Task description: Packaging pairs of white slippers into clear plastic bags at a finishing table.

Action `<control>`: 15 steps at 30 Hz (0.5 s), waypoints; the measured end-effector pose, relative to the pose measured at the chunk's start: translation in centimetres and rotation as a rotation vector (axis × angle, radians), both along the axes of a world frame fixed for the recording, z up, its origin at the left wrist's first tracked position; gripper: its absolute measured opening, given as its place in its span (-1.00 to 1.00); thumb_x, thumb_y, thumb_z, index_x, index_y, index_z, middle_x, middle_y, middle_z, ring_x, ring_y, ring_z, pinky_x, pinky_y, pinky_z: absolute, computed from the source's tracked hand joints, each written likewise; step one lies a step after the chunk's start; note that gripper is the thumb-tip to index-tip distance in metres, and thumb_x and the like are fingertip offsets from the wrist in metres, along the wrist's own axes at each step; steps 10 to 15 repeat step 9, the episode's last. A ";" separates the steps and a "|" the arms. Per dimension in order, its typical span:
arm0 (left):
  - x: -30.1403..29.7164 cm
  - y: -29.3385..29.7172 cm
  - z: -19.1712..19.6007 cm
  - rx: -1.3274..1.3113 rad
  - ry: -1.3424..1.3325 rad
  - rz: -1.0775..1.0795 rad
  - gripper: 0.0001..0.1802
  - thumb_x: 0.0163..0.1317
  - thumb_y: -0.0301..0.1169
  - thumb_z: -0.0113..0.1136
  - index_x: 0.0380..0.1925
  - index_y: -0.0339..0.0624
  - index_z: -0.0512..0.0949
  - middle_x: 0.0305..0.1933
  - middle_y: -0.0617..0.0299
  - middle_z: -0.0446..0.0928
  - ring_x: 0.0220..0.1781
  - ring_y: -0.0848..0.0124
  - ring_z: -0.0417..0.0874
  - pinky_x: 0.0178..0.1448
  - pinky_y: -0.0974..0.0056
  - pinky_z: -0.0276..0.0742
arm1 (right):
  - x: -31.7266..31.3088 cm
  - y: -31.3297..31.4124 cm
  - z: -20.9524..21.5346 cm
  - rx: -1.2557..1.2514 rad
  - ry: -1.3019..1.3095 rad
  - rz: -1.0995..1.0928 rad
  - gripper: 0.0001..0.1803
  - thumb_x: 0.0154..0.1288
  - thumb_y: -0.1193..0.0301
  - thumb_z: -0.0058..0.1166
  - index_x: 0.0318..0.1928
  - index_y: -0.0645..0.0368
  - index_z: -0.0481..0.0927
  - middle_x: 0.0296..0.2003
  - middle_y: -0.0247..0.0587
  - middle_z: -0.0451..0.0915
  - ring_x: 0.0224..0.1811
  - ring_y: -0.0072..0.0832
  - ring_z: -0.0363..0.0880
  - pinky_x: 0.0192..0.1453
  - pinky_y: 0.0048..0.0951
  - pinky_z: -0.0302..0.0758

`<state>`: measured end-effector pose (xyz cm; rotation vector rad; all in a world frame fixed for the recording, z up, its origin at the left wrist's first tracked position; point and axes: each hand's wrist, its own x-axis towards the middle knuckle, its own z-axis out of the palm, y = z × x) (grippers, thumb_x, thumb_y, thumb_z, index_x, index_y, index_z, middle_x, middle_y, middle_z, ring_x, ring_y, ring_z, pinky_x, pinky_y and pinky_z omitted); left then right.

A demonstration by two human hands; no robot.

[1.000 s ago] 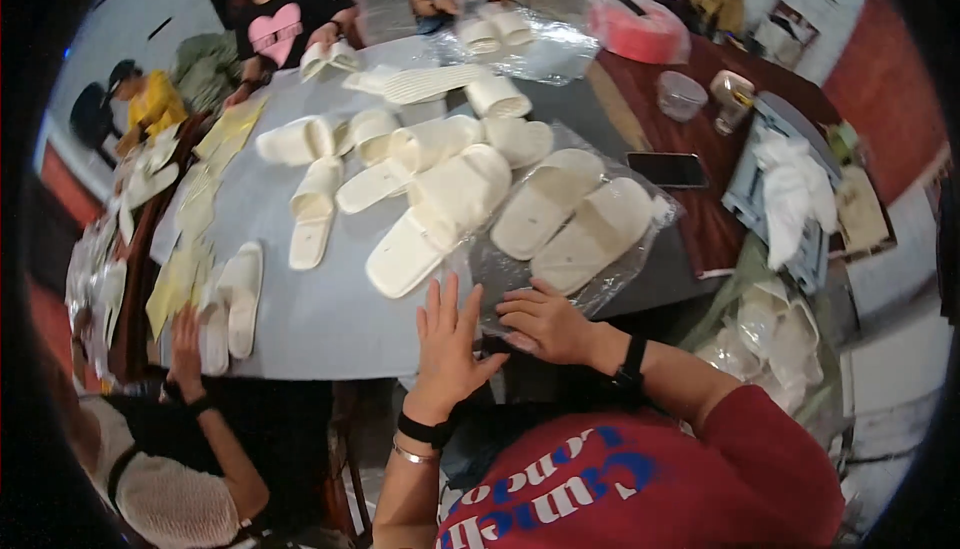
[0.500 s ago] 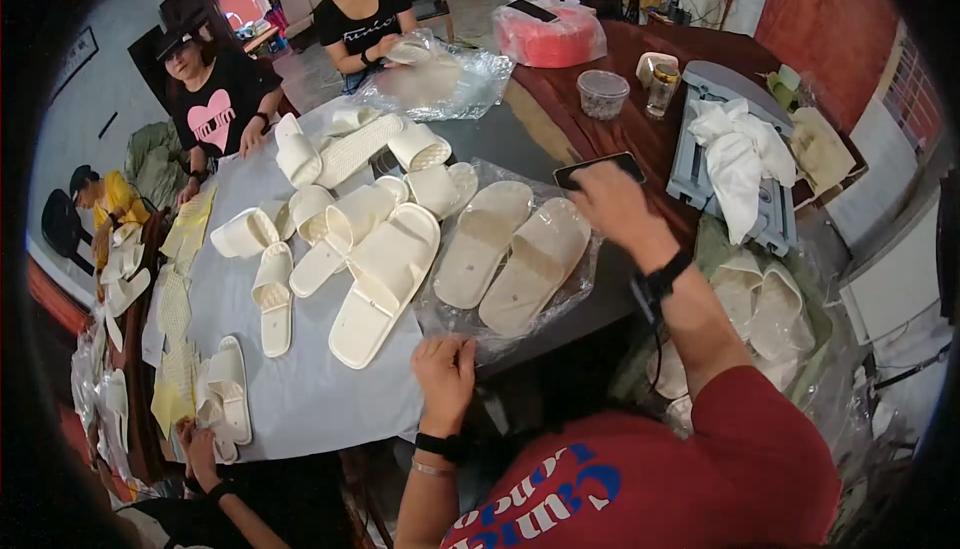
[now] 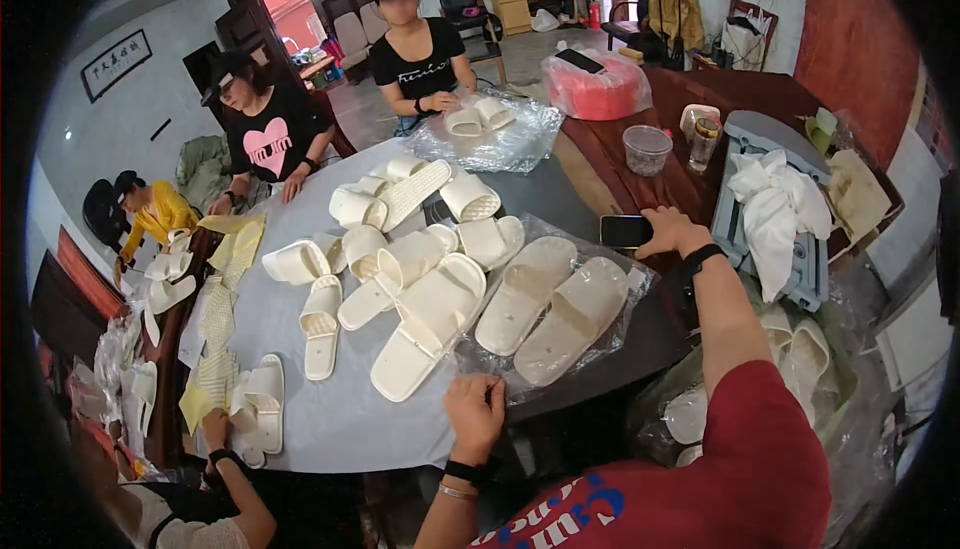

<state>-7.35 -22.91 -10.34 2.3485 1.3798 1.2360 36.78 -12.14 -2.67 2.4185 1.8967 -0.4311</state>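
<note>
**A:** So what changed at the grey surface (image 3: 330, 419)? It's covered in cream slippers.

**B:** Biggest shift is the right arm — a second ago both hands sat close together at the near edge of the bagged pair of slippers (image 3: 550, 304), now the right hand (image 3: 672, 232) has swung out past the bag's far right corner and landed on a black phone (image 3: 626, 231) lying on the dark wood just beside the plastic.

**A:** Grabbing it?

**B:** Fingers are curled over the phone's right end, touching it. Can't tell if that grip is actually closed on it or just resting — the phone looks flat on the wood.

**A:** And the left?

**B:** Left hand (image 3: 476, 412) stayed put at the near edge of the bag, fingertips pinching the clear plastic. So the bagged pair is pinned in place, not being worked.

**A:** Meaning?

**B:** My read: slipper handling is on pause, attention's on the phone. The loose slippers (image 3: 420, 294) left of the bag look untouched, same heap. Other people across the surface are busy with their own pairs.
</note>
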 end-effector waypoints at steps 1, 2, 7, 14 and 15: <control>-0.1 -0.1 0.1 -0.012 0.008 0.009 -0.88 0.07 -0.44 0.34 -0.48 -0.12 0.55 -0.39 0.17 0.59 -0.27 0.08 0.56 -0.18 0.05 0.43 | -0.2 -0.2 0.2 0.009 0.004 -0.046 0.06 -0.19 -0.11 0.38 0.36 0.01 0.31 0.24 -0.04 0.36 0.36 -0.04 0.24 0.39 0.02 0.29; -0.1 -0.1 0.1 -0.013 0.012 0.011 -0.88 0.07 -0.44 0.34 -0.48 -0.12 0.55 -0.39 0.17 0.59 -0.27 0.08 0.56 -0.18 0.05 0.43 | -0.5 -0.7 0.0 0.075 -0.034 -0.031 0.01 -0.18 -0.15 0.35 0.27 0.13 0.38 0.13 0.00 0.43 0.26 -0.04 0.34 0.29 -0.04 0.40; -0.1 0.3 0.3 0.016 0.021 0.004 -0.88 0.06 -0.44 0.35 -0.48 -0.13 0.55 -0.38 0.16 0.59 -0.27 0.08 0.56 -0.19 0.05 0.44 | 0.4 -1.6 -1.2 0.140 -0.071 -0.003 0.01 -0.15 -0.14 0.32 0.27 0.20 0.38 0.11 0.05 0.45 0.23 -0.01 0.37 0.28 -0.05 0.41; -0.2 0.5 -0.1 0.026 0.000 -0.006 -0.87 0.05 -0.43 0.36 -0.46 -0.13 0.56 -0.37 0.15 0.60 -0.25 0.08 0.57 -0.18 0.06 0.45 | 0.5 -1.9 -1.3 0.123 -0.111 0.003 -0.01 -0.06 -0.12 0.27 0.33 0.18 0.34 0.13 0.05 0.45 0.23 -0.01 0.37 0.29 -0.08 0.41; -0.2 0.5 -0.1 0.026 0.000 -0.006 -0.87 0.05 -0.43 0.36 -0.46 -0.13 0.56 -0.37 0.15 0.60 -0.25 0.08 0.57 -0.18 0.06 0.45 | 0.5 -1.9 -1.3 0.123 -0.111 0.003 -0.01 -0.06 -0.12 0.27 0.33 0.18 0.34 0.13 0.05 0.45 0.23 -0.01 0.37 0.29 -0.08 0.41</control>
